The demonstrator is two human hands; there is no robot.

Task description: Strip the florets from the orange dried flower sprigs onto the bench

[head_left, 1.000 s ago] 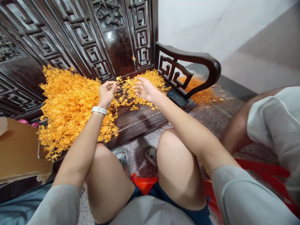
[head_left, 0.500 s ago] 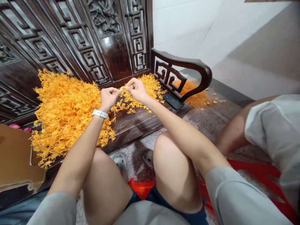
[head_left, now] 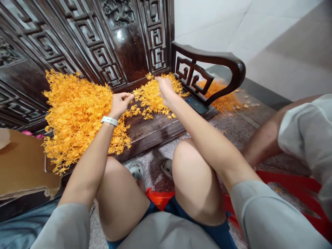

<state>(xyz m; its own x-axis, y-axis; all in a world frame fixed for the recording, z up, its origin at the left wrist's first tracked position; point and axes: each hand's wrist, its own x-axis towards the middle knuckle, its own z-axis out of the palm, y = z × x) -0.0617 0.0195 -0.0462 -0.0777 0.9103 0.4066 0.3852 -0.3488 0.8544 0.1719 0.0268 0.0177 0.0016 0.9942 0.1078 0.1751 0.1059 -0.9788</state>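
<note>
My left hand [head_left: 120,104], with a white watch band [head_left: 109,120] at its wrist, is closed in a pinch beside the large heap of orange-yellow artificial flower pieces [head_left: 77,114]. What its fingertips grip is too small to make out against the yellow behind. My right hand [head_left: 166,90] reaches over the smaller pile of the same pieces [head_left: 151,98]. Its thumb and forefinger are closed at a yellow artificial flower piece [head_left: 149,76], which stands out beyond the fingertips. Both piles lie on a dark wooden bench seat [head_left: 145,128].
A dark phone [head_left: 197,105] lies by the carved armrest [head_left: 220,58]. More orange pieces [head_left: 220,97] and pale discs are on the floor past it. At left stands a cardboard box [head_left: 23,166]; another person's leg [head_left: 264,135] is at right, near red material [head_left: 290,186].
My hands have moved apart. The right one went back and to the right, with a yellow flower piece at its fingertips; the left stayed near the large heap. The view shifted slightly.
</note>
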